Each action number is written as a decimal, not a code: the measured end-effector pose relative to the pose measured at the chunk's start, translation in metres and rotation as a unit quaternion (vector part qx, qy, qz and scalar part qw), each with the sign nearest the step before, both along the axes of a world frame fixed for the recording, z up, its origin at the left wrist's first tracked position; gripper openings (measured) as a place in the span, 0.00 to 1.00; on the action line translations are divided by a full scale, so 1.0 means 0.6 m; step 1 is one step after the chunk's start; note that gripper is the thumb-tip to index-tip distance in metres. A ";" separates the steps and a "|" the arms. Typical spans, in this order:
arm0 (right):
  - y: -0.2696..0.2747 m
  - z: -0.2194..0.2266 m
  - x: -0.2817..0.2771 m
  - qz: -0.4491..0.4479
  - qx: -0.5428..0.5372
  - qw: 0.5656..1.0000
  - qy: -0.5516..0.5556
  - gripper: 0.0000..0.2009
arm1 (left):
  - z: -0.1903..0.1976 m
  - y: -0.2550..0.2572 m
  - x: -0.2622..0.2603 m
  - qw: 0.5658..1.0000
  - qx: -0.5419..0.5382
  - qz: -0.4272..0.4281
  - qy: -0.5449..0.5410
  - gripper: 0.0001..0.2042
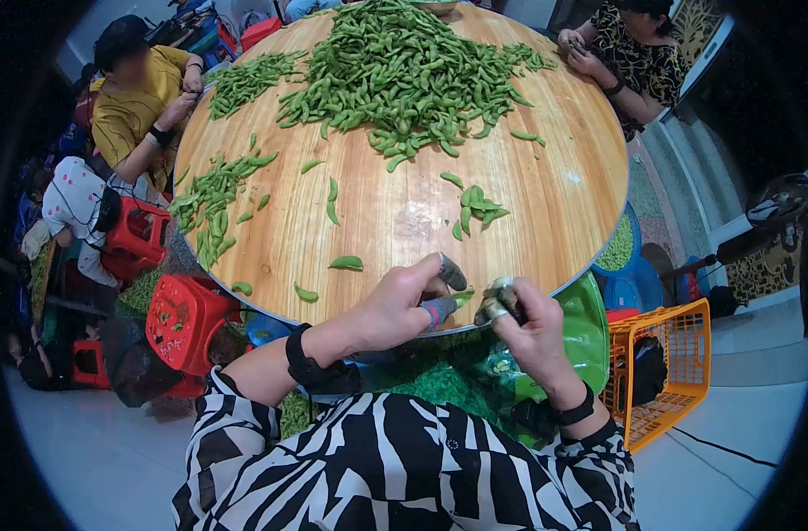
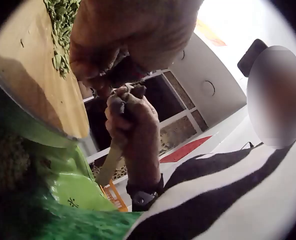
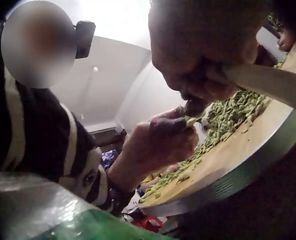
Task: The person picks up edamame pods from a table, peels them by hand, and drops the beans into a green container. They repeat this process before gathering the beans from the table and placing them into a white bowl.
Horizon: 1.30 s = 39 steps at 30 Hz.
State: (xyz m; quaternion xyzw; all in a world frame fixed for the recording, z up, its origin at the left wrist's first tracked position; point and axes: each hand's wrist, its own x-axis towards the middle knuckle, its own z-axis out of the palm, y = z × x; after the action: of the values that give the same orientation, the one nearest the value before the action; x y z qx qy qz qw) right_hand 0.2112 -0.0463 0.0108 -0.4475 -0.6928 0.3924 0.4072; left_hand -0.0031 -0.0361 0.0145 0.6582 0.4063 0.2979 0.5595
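Note:
In the head view my left hand (image 1: 400,305) pinches a green soybean pod (image 1: 462,298) between thumb and forefinger, both in dark finger covers. My right hand (image 1: 532,327) is close beside the pod's free end, fingers curled, thumb and fingertips covered too. What lies between its fingertips I cannot tell. The left wrist view has the right hand (image 2: 133,115) facing me, with a pale flat strip (image 2: 110,162) hanging beside it. From the right wrist, the left hand (image 3: 155,142) grips the pod (image 3: 190,121). Both hands are over the near edge of a round wooden table (image 1: 395,208).
A big heap of pods (image 1: 404,75) covers the table's far side; a smaller pile (image 1: 214,199) lies left, a cluster (image 1: 477,208) right. Below the edge are a green bag (image 1: 585,332), an orange crate (image 1: 661,372) and a red stool (image 1: 187,323). Two people sit across.

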 end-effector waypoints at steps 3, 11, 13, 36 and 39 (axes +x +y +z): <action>-0.005 0.015 -0.011 0.056 -0.033 0.998 -0.025 0.08 | -0.007 0.000 0.002 1.000 -0.020 -0.001 -0.006 0.12; 0.003 -0.003 -0.008 0.080 -0.252 0.958 0.111 0.09 | -0.008 -0.009 0.001 0.989 -0.108 -0.028 -0.097 0.11; 0.005 -0.011 -0.007 0.092 -0.120 0.988 -0.011 0.10 | -0.016 -0.014 0.004 0.992 -0.087 -0.039 -0.088 0.11; 0.005 -0.004 -0.003 0.126 -0.164 0.978 0.027 0.08 | -0.016 -0.015 -0.005 0.999 -0.006 -0.033 -0.021 0.12; 0.006 -0.003 -0.002 0.142 -0.224 0.963 0.042 0.07 | -0.014 -0.022 -0.004 0.998 0.062 -0.006 -0.001 0.11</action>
State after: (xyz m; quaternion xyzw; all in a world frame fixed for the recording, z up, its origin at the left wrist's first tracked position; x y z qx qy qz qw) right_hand 0.2098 -0.0426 0.0089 -0.4073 -0.6260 0.6099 0.2649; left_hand -0.0056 -0.0496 0.0063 0.6935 0.3826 0.3201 0.5198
